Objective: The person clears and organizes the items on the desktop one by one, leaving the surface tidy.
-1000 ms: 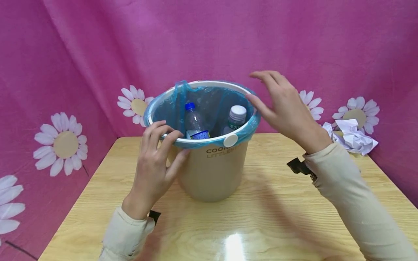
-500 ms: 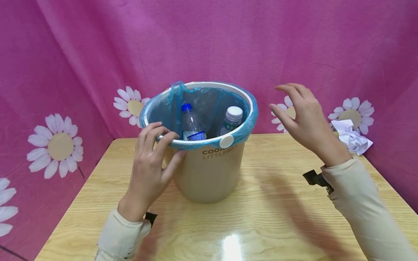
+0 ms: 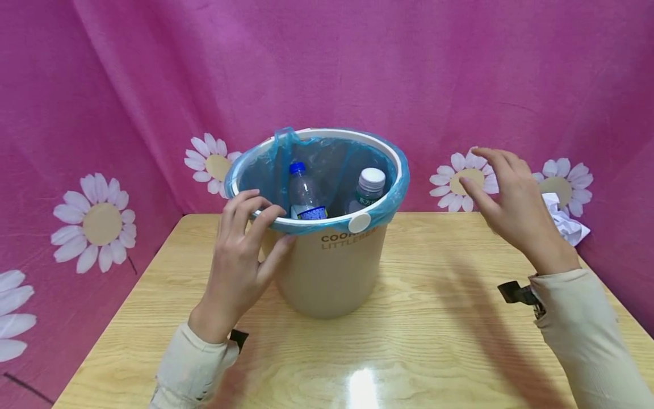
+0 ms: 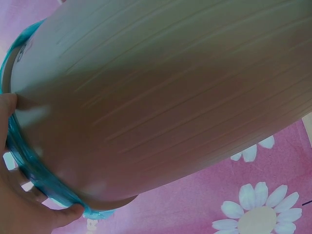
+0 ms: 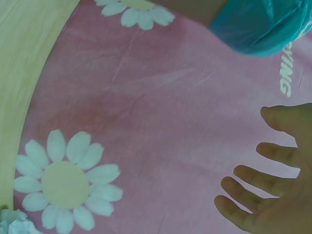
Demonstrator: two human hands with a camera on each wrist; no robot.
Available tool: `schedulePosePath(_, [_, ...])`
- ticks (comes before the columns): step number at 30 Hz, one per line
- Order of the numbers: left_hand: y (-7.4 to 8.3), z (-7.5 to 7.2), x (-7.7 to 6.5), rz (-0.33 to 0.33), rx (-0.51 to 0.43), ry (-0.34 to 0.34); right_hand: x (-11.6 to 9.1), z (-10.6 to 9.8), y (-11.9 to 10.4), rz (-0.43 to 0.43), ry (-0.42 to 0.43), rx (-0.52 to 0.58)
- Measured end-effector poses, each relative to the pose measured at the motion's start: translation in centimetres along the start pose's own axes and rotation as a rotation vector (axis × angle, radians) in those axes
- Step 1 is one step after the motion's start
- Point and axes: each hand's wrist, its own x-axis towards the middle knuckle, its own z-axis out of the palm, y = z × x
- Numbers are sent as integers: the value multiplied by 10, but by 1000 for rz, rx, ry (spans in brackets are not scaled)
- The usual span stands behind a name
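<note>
Pinching the bin (image 3: 327,278) at its near left edge, the left hand (image 3: 237,255) has its fingers bent over the top and its thumb outside, perhaps so the bin can't slide or tip. The right hand (image 3: 516,207) has hold of nothing; its fingers and thumb are wide apart, up in the air, well away from the bin's right side. A blue bag (image 3: 401,182) lines the bin and folds out over the top, with a white ring (image 3: 337,134) round it, I guess to stop the bag slipping in. Inside, a blue-capped bottle (image 3: 305,190) and a white-capped bottle (image 3: 370,187) stick caps up, maybe propped by the walls. The bin stands upright on the wooden counter (image 3: 409,352). Past the right hand, crumpled paper (image 3: 571,228) sits near the counter's right edge, partly hidden.
</note>
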Motion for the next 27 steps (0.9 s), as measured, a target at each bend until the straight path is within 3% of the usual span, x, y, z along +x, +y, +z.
schedulePosePath(9, [1,0,1,-3,7,-4,-15,-3,37,69,29,-37])
schedulePosePath(19, [1,-1,-1,-21,5,4,-33,1,77,139,2,-91])
schedulePosePath(27, [1,1,0,0,6,10,-42,0,113,191,15,-116])
